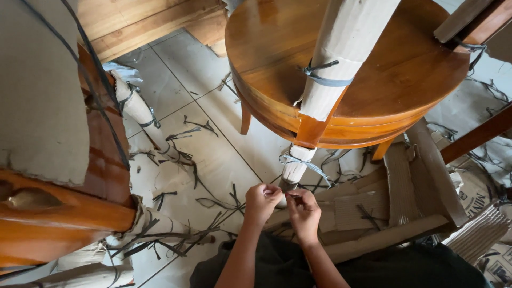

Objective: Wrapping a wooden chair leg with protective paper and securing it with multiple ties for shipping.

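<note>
Dominating the view from above is a round wooden table (373, 80), glossy orange-brown, standing on pale floor tiles (213, 160). One of its legs (341, 48) rises toward the camera, sheathed in corrugated cardboard and cinched with a grey plastic strap (325, 80); the same wrapped leg reappears below the tabletop rim, where a second strap (304, 162) is knotted just above the floor. At the left edge looms another piece of wooden furniture (58, 213), also partly cardboard-covered and strapped.

Flattened cardboard pieces (394, 213) lie heaped to the right of the hands, and cut offcuts of dark strap (213, 218) are scattered over the tiles.

Smallest of all is a thin strap end (284, 195), held at the foot of the wrapped leg. The left hand (261, 202) pinches one side of it with thumb and fingertips closed narrowly; the right hand (304, 210) does likewise, fingers curled in tight on the other side, the two hands almost touching.

By its look, the strap is light, limp along its length and fairly slick, so it probably slips unless gripped close to the knot and kept under tension. The cardboard beneath seems soft and would crush or slide if pulled hard, while the table itself looks heavy and stiff enough to stay put. The tile appears smooth, littered, and cramped between the furniture.
</note>
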